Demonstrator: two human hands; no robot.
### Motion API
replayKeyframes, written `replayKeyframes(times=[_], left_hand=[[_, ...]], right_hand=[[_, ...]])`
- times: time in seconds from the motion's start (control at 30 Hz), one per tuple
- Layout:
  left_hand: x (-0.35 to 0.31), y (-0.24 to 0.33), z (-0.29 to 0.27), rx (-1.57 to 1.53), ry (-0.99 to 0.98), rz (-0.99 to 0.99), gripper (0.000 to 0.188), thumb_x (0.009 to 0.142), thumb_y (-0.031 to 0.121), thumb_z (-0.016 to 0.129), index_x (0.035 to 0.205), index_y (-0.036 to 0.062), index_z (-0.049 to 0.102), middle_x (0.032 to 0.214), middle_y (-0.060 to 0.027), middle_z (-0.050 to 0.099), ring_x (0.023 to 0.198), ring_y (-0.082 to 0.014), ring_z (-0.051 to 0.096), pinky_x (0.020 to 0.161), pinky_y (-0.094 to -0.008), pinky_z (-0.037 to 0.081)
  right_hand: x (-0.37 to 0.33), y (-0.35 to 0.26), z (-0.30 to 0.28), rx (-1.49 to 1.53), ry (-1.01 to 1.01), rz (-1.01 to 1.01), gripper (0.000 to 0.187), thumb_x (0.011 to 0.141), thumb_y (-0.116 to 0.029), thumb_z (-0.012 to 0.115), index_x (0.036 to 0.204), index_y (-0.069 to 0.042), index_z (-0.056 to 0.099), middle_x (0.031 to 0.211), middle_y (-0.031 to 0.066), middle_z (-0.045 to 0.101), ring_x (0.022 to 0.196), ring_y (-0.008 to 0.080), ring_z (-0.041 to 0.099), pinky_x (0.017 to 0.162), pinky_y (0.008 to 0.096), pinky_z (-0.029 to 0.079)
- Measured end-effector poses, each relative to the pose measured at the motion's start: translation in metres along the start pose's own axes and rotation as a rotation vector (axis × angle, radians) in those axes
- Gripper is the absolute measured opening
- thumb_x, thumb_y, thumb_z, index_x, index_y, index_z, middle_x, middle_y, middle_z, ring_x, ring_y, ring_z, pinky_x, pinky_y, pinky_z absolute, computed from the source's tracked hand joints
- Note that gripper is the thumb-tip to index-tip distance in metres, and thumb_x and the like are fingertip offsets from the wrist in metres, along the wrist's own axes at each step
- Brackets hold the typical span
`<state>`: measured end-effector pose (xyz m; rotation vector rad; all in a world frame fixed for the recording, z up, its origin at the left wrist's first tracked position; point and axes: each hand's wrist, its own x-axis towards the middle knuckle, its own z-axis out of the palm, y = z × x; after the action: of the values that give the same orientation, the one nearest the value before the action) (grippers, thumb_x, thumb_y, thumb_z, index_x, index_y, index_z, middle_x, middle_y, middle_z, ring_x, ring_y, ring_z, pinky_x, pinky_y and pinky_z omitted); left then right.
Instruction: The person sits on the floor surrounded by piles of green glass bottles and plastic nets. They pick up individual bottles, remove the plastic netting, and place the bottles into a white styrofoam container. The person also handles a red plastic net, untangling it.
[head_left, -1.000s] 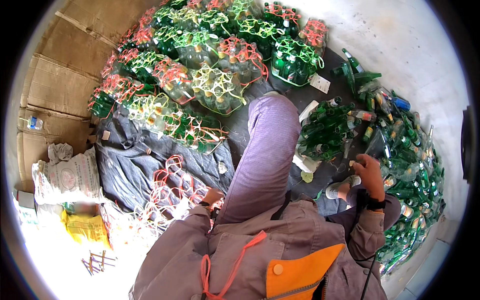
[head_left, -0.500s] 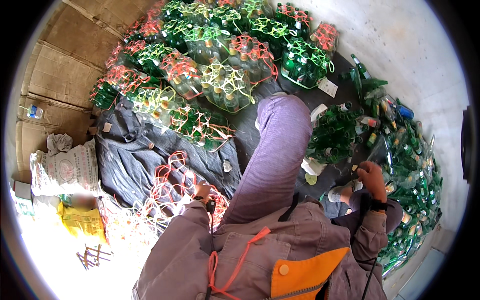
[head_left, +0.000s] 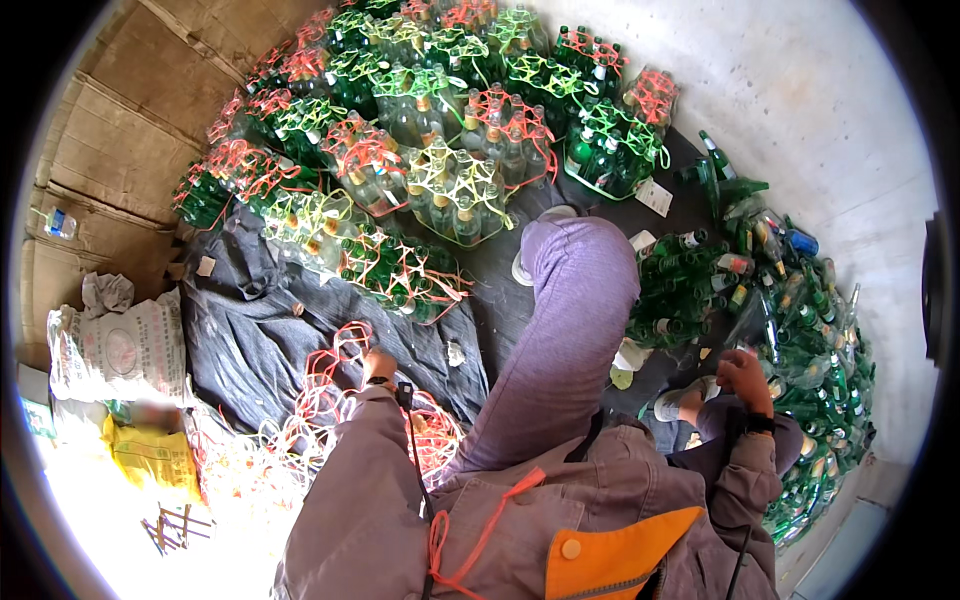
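Observation:
My left hand [head_left: 379, 366] reaches into a heap of pink-red plastic strap loops [head_left: 322, 368] on the dark cloth. It lies right beside the upper loops; its fingers are mostly hidden, so its hold on them does not show. Over my bent right leg, my right hand [head_left: 742, 378] is closed in a fist-like curl. What it holds, if anything, is too small to make out. Close by on the right lies a large pile of loose bottles [head_left: 828, 385], mostly green. Several green bottles [head_left: 675, 285] are grouped on the floor beyond my purple-trousered left knee [head_left: 580, 260].
Many bottle bundles [head_left: 455, 195], bound with red and yellow-green straps, stand at the far side. Cardboard [head_left: 115, 130] lines the left, with a white sack [head_left: 120, 345] and a yellow bag [head_left: 155, 465] near it. A pale wall [head_left: 840, 120] bounds the right. Dark cloth [head_left: 260, 310] covers the floor.
My left hand has moved forward and left, closer to the upper strap loops. My right hand stays closed in about the same place. The view has shifted slightly.

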<state>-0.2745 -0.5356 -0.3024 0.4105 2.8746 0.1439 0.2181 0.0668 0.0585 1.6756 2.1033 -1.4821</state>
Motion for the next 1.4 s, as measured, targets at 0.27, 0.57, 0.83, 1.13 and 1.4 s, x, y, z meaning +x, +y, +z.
replayKeyframes(times=[0.27, 0.57, 0.83, 1.13, 1.4], left_hand=[[0.027, -0.011, 0.0, 0.164, -0.222, 0.266, 0.025, 0.083, 0.017, 0.072, 0.106, 0.0082, 0.075, 0.105, -0.0149, 0.072, 0.099, -0.0361, 0.069, 0.086, -0.0414, 0.056], [0.052, -0.015, 0.009, 0.21, -0.413, 0.682, 0.024, 0.079, 0.019, 0.077, 0.101, 0.0089, 0.074, 0.101, -0.0124, 0.071, 0.096, -0.0346, 0.069, 0.083, -0.0421, 0.056], [0.033, 0.041, 0.053, 0.122, -0.602, 0.751, 0.007, 0.091, 0.012, 0.065, 0.091, 0.007, 0.071, 0.083, -0.0067, 0.07, 0.071, -0.0206, 0.073, 0.061, -0.0357, 0.06], [-0.014, 0.183, -0.061, -0.83, -0.685, 0.05, 0.042, 0.075, 0.025, 0.083, 0.112, 0.0063, 0.076, 0.094, -0.0105, 0.077, 0.074, -0.0225, 0.073, 0.069, -0.0332, 0.06], [0.003, 0.311, -0.209, -1.008, -0.177, 0.415, 0.032, 0.086, 0.012, 0.077, 0.116, 0.0034, 0.073, 0.094, -0.0088, 0.077, 0.085, -0.0137, 0.071, 0.077, -0.0297, 0.056]], right_hand=[[0.006, -0.003, 0.002, 0.132, -0.05, 0.07, 0.027, 0.098, -0.019, 0.067, 0.119, -0.002, 0.064, 0.085, 0.0058, 0.07, 0.071, 0.0154, 0.068, 0.059, 0.0285, 0.054], [-0.002, -0.004, 0.006, 0.15, -0.048, 0.111, 0.032, 0.097, -0.023, 0.069, 0.123, -0.004, 0.064, 0.092, 0.0048, 0.071, 0.076, 0.0152, 0.07, 0.063, 0.0285, 0.055], [-0.003, -0.02, 0.016, 0.19, -0.091, 0.093, 0.03, 0.097, -0.022, 0.069, 0.123, -0.006, 0.064, 0.094, 0.0047, 0.071, 0.075, 0.0138, 0.067, 0.063, 0.0269, 0.054], [-0.022, -0.044, 0.017, 0.232, -0.053, 0.005, 0.033, 0.097, -0.02, 0.067, 0.125, -0.002, 0.063, 0.093, 0.0055, 0.071, 0.075, 0.0139, 0.068, 0.065, 0.026, 0.054], [-0.027, -0.061, 0.017, 0.266, -0.111, -0.163, 0.034, 0.096, -0.019, 0.066, 0.125, -0.001, 0.063, 0.092, 0.0049, 0.069, 0.074, 0.0134, 0.066, 0.064, 0.0267, 0.053]])
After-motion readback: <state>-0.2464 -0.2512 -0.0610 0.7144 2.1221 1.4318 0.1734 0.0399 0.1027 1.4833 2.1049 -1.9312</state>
